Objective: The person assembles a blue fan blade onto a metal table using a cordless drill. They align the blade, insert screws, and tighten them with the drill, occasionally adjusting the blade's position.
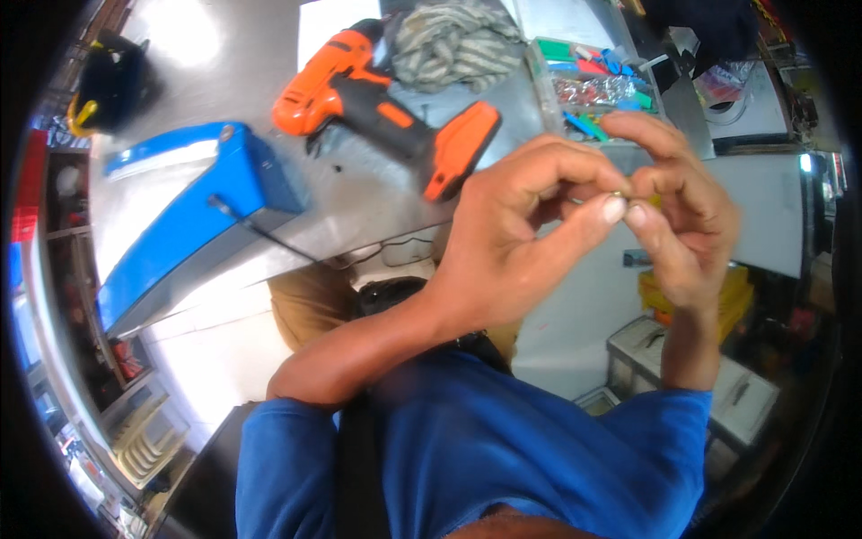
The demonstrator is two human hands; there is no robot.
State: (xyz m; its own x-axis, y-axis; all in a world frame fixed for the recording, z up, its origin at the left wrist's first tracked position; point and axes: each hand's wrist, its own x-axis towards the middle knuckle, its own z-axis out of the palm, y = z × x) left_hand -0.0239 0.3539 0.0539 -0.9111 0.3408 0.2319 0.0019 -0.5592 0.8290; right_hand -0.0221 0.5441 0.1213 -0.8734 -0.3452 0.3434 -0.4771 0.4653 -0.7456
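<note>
So there's a metal table [206,81] up top, with a blue machine [180,235] on the left side and an orange and black drill [388,124] lying between that and the hands. The left hand [514,220] and right hand [687,202] meet fingertip to fingertip, both pinching. Right at that meeting spot, between thumbs and index fingers, sits a tiny yellowish piece [618,195], too small and covered up to make out its shape.

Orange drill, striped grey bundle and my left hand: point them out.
Orange drill [384,128]: head view, on its dark grip.
Striped grey bundle [456,45]: head view, near its middle.
Left hand [510,225]: head view, on its thumb side.
</note>
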